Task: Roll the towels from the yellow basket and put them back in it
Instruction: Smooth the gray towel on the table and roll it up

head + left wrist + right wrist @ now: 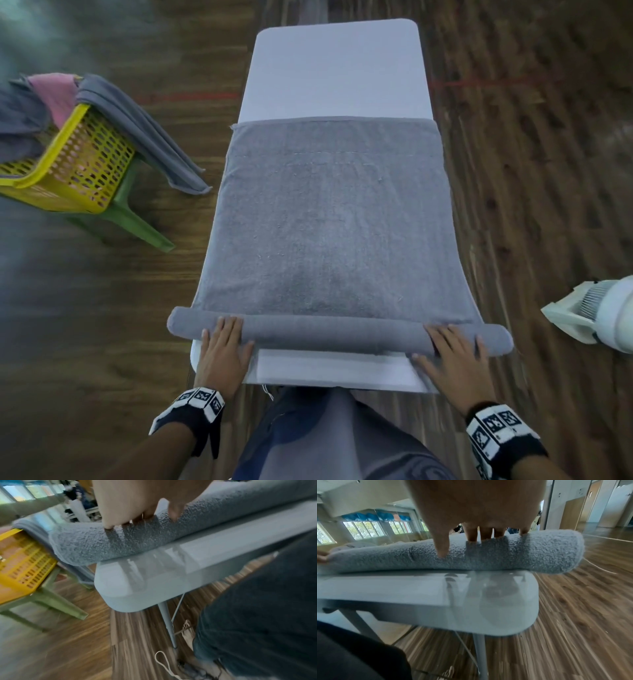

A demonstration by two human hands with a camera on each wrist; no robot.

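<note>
Far left, on a green stool [137, 219]: yellow basket [73, 161], unrolled towels [144, 130] draped over its rim, none rolled inside as far as visible. Left hand [224, 349] flat, fingers straight, pressing the grey towel [325, 222] where its near end is rolled; most of it flat ahead on the white table [335, 68]. Right hand [452, 359] likewise flat on the roll. Roll ends overhanging both table edges; bare table beyond for rolling forward.

Nubby terry towel [325, 222], glossy table [335, 68]
</note>
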